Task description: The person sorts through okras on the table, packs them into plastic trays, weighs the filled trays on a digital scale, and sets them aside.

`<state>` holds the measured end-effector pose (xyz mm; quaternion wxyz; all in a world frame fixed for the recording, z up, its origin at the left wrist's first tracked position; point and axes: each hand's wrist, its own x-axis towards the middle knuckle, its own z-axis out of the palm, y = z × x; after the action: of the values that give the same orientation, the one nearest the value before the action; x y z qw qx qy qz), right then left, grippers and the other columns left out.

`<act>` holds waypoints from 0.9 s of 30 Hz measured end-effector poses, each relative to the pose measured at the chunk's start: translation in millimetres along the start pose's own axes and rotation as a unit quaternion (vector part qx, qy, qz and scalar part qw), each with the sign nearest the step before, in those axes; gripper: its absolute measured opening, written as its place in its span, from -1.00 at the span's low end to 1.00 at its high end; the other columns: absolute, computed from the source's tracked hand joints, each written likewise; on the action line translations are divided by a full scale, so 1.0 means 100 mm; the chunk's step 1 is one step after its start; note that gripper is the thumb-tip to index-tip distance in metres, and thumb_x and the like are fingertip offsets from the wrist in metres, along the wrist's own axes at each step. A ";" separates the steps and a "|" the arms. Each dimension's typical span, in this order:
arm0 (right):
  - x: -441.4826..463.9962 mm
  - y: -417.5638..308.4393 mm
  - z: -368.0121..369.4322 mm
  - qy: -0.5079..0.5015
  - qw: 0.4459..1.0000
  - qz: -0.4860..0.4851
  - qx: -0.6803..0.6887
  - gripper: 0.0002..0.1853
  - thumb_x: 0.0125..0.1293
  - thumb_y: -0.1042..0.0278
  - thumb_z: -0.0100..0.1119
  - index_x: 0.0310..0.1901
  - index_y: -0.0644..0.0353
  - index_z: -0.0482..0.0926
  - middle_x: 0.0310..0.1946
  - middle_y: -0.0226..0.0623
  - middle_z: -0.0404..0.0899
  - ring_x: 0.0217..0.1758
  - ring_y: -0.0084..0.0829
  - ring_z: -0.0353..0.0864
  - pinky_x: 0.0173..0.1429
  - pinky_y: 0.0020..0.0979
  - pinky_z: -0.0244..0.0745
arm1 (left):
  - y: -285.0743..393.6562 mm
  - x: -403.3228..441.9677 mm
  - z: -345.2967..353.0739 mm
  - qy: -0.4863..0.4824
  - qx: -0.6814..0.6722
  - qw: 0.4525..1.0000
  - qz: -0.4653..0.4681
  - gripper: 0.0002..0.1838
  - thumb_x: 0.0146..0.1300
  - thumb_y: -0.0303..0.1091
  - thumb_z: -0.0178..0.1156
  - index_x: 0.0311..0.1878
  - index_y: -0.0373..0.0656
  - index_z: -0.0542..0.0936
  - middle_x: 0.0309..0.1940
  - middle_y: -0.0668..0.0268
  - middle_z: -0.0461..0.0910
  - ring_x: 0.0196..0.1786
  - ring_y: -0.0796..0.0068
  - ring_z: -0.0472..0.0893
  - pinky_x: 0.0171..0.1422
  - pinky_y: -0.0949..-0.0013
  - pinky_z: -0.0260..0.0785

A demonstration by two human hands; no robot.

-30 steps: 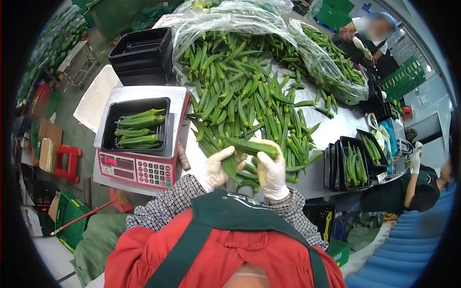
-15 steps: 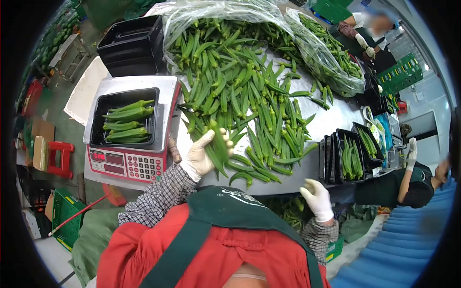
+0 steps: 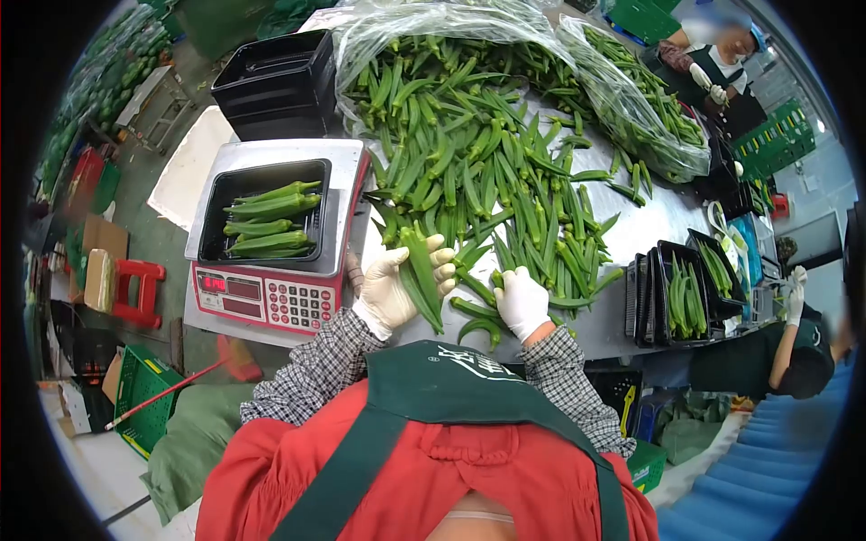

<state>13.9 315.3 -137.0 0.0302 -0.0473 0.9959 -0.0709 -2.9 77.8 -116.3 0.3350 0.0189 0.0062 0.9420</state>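
Note:
My left hand (image 3: 397, 284), in a white glove, is closed around okra pods (image 3: 420, 281) that point down across the palm. Over the near edge of the okra pile (image 3: 478, 171), my gloved right hand (image 3: 521, 302) has its fingers drawn together at an okra tip beside the thumb. Part of that pod is hidden by the hand. Left of my left hand, a black tray (image 3: 214, 207) with several okra pods (image 3: 271, 224) rests on the red and white scale (image 3: 271, 302), whose red display is lit.
Stacked black trays (image 3: 275, 86) stand behind the scale. Clear plastic bags (image 3: 631, 108) of okra lie at the back. Filled black trays (image 3: 663, 293) sit at the table's right end. Two co-workers (image 3: 722, 72) are at the right, one far, one near.
My right hand has come from beyond the table's front edge to the okra pile and closed there. My left hand still holds okra, now turned more palm-up. The whole view has shifted slightly.

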 end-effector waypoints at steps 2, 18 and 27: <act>0.02 0.03 -0.04 0.044 0.996 0.005 0.074 -0.79 0.07 0.25 0.22 -0.34 0.19 0.51 -0.35 -0.18 0.47 -0.36 -0.19 0.57 -0.26 -0.27 0.49 | 0.00 -0.02 0.00 0.005 -0.015 1.000 -0.002 -0.47 0.25 -0.22 0.04 0.24 -0.27 0.30 0.10 0.01 0.44 0.11 0.11 0.47 0.29 0.05 0.24; 0.16 -0.39 -0.97 -0.135 0.714 0.050 0.685 -0.73 0.29 0.33 0.08 -0.08 0.35 0.51 -0.50 -0.43 0.52 -0.54 -0.65 0.45 -0.43 -0.65 0.33 | -0.10 0.06 0.11 0.025 -0.049 0.998 -0.034 -0.36 0.38 0.02 -0.23 0.32 -0.32 0.13 0.33 -0.05 0.13 0.38 0.05 0.14 0.42 -0.08 -0.02; 0.15 -0.53 -0.81 -0.057 0.770 0.028 0.635 -0.71 0.28 0.44 0.05 0.01 0.32 0.51 -0.36 -0.36 0.56 -0.42 -0.64 0.50 -0.34 -0.62 0.42 | -0.14 0.09 0.13 -0.044 -0.101 0.990 -0.085 -0.38 0.38 0.03 -0.27 0.35 -0.21 0.12 0.32 -0.05 0.14 0.36 -0.02 0.19 0.40 -0.08 0.03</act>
<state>-1.2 272.9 -50.6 0.1125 0.0069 0.7211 -0.6837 -0.2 94.1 -103.8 0.4142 0.0255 -0.1018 0.9041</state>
